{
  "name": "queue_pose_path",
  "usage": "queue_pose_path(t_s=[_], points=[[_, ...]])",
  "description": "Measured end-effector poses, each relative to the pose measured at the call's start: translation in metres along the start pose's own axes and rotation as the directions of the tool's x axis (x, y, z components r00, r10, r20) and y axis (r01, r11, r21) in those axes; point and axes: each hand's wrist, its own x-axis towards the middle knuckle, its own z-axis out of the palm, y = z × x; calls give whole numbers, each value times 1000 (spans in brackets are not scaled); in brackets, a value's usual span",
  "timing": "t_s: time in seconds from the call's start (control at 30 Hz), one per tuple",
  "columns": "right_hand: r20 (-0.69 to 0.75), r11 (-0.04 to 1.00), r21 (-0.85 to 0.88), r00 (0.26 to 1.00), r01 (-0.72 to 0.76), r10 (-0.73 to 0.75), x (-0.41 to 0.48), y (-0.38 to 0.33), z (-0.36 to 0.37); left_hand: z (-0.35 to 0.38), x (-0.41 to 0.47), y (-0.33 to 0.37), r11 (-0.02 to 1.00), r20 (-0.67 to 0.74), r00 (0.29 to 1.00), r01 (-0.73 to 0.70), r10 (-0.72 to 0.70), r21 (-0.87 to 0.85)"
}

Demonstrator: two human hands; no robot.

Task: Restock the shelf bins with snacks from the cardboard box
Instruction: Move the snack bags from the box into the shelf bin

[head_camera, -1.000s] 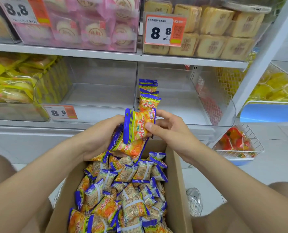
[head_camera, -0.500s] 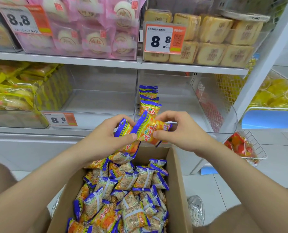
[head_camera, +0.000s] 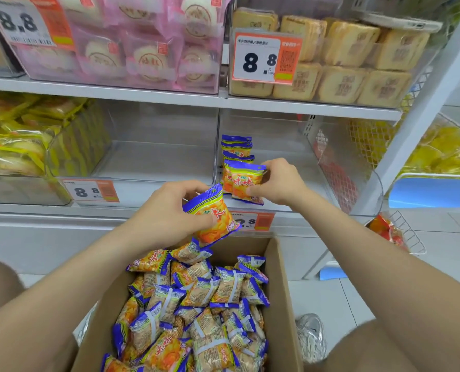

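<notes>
At the bin (head_camera: 363,183) front, right hand (head_camera: 280,183) pinches a packet (head_camera: 246,183) onto the row (head_camera: 237,149); left hand (head_camera: 167,216) grips the next packet (head_camera: 210,218), probably for handover.

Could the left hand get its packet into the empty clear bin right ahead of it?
Probably yes: the left hand holds the packet just before the bin, whose front looks open, with nothing between.
</notes>
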Motion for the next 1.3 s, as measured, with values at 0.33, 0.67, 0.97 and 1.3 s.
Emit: queue_pose_path(t_s=[0.33, 0.67, 0.97, 1.3], points=[[74, 995, -98, 997, 34, -27, 13, -4, 16, 2, 13, -8, 995, -9, 1000, 24, -25, -92], [-227, 971, -173, 953, 163, -200, -6, -2, -8, 2, 7, -2, 985, -6, 1000, 9, -10, -171], [133, 867, 333, 892, 371, -433, -59, -20, -37, 7, 11, 11, 946, -159, 975, -193, 155, -260], [-27, 981, -113, 986, 160, -164, -22, 4, -13, 20, 17, -9, 886, -148, 980, -50, 132, 460]])
